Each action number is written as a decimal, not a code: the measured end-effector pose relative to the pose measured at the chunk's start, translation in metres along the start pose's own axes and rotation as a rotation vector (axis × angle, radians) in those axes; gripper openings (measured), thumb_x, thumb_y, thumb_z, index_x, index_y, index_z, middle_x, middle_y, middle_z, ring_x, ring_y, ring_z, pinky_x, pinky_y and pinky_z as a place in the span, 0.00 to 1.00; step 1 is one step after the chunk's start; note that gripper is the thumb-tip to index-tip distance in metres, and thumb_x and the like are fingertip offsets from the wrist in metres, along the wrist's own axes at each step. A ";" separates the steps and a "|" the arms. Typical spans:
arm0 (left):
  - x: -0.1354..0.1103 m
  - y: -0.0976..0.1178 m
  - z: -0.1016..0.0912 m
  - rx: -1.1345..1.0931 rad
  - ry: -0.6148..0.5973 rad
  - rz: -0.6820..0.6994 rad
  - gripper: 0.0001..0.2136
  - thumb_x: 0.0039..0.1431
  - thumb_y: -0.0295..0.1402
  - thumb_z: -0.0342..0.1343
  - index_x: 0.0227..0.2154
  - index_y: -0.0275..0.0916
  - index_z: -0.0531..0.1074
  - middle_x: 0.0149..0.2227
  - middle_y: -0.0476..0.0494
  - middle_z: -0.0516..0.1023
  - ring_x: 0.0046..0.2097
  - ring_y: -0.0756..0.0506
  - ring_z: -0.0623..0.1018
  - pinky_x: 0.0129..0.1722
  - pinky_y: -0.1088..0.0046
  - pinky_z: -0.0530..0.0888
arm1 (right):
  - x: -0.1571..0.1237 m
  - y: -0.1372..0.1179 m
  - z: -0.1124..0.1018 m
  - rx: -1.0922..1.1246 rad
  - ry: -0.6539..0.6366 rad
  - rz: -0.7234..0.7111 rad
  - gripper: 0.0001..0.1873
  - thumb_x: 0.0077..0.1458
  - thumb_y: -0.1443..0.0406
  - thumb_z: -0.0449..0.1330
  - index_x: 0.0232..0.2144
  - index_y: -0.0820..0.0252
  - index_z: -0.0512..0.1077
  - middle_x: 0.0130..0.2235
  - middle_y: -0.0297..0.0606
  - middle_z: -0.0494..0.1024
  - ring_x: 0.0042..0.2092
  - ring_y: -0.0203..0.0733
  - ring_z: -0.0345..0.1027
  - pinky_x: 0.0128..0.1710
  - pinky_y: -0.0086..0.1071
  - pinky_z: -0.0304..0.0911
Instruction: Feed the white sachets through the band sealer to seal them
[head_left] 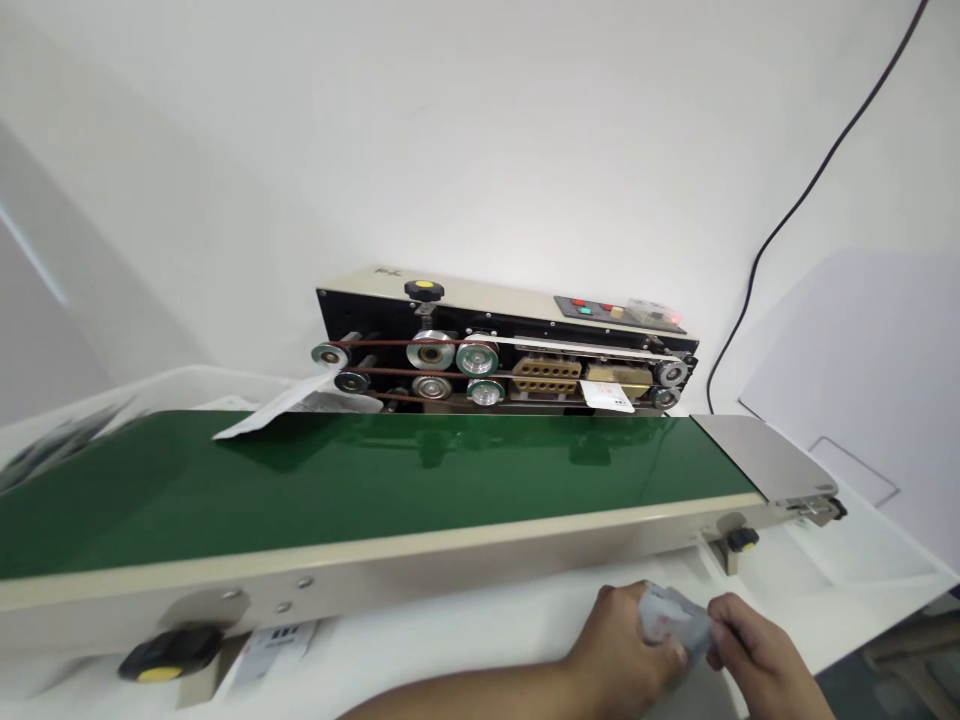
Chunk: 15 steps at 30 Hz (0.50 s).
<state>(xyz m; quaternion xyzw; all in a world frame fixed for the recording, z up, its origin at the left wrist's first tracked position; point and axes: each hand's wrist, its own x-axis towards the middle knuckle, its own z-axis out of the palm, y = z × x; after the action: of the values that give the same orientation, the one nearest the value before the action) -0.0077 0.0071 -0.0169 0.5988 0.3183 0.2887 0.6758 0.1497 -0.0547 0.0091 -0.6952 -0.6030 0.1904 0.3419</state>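
My left hand (pixel 619 640) and my right hand (pixel 757 650) meet at the bottom right of the view, both gripping a small grey plastic pouch (pixel 675 622). The pouch is slightly blurred and partly hidden by my fingers. Both hands are in front of the long beige side of a continuous band sealer (pixel 390 560). Its green conveyor belt (pixel 337 480) lies beyond them, with a white bag (pixel 289 408) lying across the belt's far edge at the left. A small white packet (pixel 606 396) sits against the sealer's heating blocks.
The sealer's exposed wheels and belts (pixel 450 360) and control panel (pixel 619 312) stand behind the conveyor. Yellow-capped black knobs (pixel 171 652) stick out from its front. A printed card (pixel 274 650) lies on the white table (pixel 450 640). A black cable (pixel 795 190) runs down the wall.
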 end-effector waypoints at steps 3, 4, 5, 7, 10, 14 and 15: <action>-0.001 0.001 -0.001 0.029 0.029 -0.006 0.04 0.41 0.28 0.55 0.24 0.37 0.70 0.21 0.55 0.67 0.24 0.53 0.63 0.22 0.79 0.60 | 0.001 0.009 0.005 0.134 0.085 0.075 0.19 0.52 0.49 0.51 0.21 0.57 0.64 0.20 0.32 0.68 0.25 0.38 0.60 0.26 0.29 0.56; -0.001 0.002 -0.001 0.051 0.035 -0.007 0.04 0.41 0.29 0.55 0.24 0.37 0.70 0.21 0.55 0.67 0.24 0.53 0.64 0.23 0.79 0.60 | 0.001 0.011 0.007 0.212 0.096 0.117 0.20 0.50 0.48 0.53 0.21 0.57 0.65 0.20 0.31 0.67 0.25 0.37 0.60 0.26 0.29 0.56; -0.001 0.002 -0.001 0.070 0.039 -0.007 0.04 0.41 0.29 0.55 0.24 0.37 0.70 0.21 0.55 0.68 0.25 0.52 0.64 0.23 0.79 0.61 | 0.001 0.014 0.010 0.300 0.095 0.168 0.21 0.47 0.47 0.56 0.21 0.58 0.66 0.20 0.31 0.67 0.24 0.37 0.60 0.26 0.29 0.57; -0.001 0.004 -0.002 0.081 0.033 0.006 0.05 0.42 0.29 0.55 0.26 0.37 0.71 0.22 0.54 0.69 0.25 0.52 0.65 0.25 0.78 0.63 | 0.001 0.015 0.016 0.473 0.058 0.274 0.22 0.43 0.46 0.60 0.22 0.59 0.68 0.20 0.31 0.67 0.24 0.37 0.61 0.26 0.29 0.58; 0.000 0.007 -0.003 0.043 0.031 0.047 0.06 0.42 0.28 0.54 0.27 0.36 0.72 0.23 0.53 0.71 0.26 0.51 0.67 0.27 0.77 0.65 | -0.002 0.012 0.025 0.670 -0.014 0.385 0.22 0.39 0.48 0.64 0.23 0.62 0.70 0.21 0.33 0.69 0.24 0.36 0.61 0.26 0.30 0.60; 0.002 0.005 -0.004 0.044 0.030 0.078 0.04 0.44 0.29 0.55 0.26 0.36 0.72 0.24 0.52 0.72 0.27 0.50 0.68 0.29 0.76 0.67 | -0.005 0.009 0.031 0.821 -0.042 0.378 0.20 0.40 0.51 0.65 0.26 0.62 0.73 0.24 0.36 0.73 0.26 0.38 0.63 0.29 0.33 0.61; 0.003 0.003 -0.004 0.059 0.027 0.078 0.04 0.44 0.29 0.55 0.26 0.36 0.72 0.25 0.51 0.72 0.28 0.50 0.69 0.29 0.76 0.67 | -0.006 0.009 0.032 0.816 -0.043 0.365 0.19 0.41 0.52 0.65 0.27 0.62 0.73 0.24 0.36 0.73 0.26 0.38 0.64 0.30 0.33 0.61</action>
<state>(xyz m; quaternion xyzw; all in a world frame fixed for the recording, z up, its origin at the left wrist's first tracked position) -0.0091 0.0120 -0.0140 0.6266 0.3123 0.3134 0.6416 0.1334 -0.0525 -0.0204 -0.5942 -0.3530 0.4842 0.5366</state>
